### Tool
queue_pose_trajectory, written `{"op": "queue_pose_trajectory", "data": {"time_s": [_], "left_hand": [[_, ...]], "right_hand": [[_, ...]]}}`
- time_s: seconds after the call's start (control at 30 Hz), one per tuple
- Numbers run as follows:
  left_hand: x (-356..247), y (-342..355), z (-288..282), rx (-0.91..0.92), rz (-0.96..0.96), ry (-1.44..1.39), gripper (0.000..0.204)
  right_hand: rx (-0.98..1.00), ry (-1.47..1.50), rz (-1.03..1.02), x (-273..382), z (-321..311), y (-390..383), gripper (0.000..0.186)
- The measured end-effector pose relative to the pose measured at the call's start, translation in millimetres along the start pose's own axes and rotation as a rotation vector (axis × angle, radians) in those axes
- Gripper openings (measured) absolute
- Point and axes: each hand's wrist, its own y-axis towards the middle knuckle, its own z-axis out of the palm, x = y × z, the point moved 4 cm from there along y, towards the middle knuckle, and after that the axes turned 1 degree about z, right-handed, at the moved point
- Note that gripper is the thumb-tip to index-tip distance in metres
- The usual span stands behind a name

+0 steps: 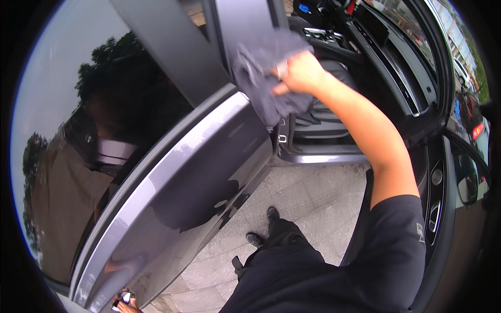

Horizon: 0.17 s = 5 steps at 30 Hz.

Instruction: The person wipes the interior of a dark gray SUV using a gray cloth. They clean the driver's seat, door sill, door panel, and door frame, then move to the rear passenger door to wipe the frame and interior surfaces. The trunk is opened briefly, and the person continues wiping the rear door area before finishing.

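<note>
My right hand (300, 74) is closed on a bunched grey cloth (269, 68). It presses the cloth to the car's door pillar (242, 23), just above the rear door's front corner. The cloth is slightly blurred and hangs past the corner, hiding part of the pillar and the sill. My right arm reaches up and across the open front doorway. My left hand is out of view. Below the cloth runs the grey-purple rear door (209, 161), shut, with a shiny ledge (172, 154) under its dark window (125, 94).
The front door (438, 177) stands open at my right. Behind the doorway are a black seat (331, 117) and the dashboard (396, 68). Grey paving (313, 203) lies under my shoes. At the lower left, what seems another person's hand (128, 307) holds a small white-and-dark thing.
</note>
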Motion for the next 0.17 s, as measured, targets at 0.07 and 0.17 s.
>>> {"op": "queue_pose_trajectory", "data": {"time_s": [0.07, 0.17], "left_hand": [[0.0, -0.2, -7.9, -0.094, 0.029, -0.134, 0.032], [5.8, 13.8, 11.1, 0.335, -0.064, 0.070, 0.041]], "right_hand": [[-0.641, 0.098, -0.029, -1.3, -28.2, 10.1, 0.076], [-1.226, 0.095, -0.148, 23.4, 12.7, 13.6, 0.090]]}}
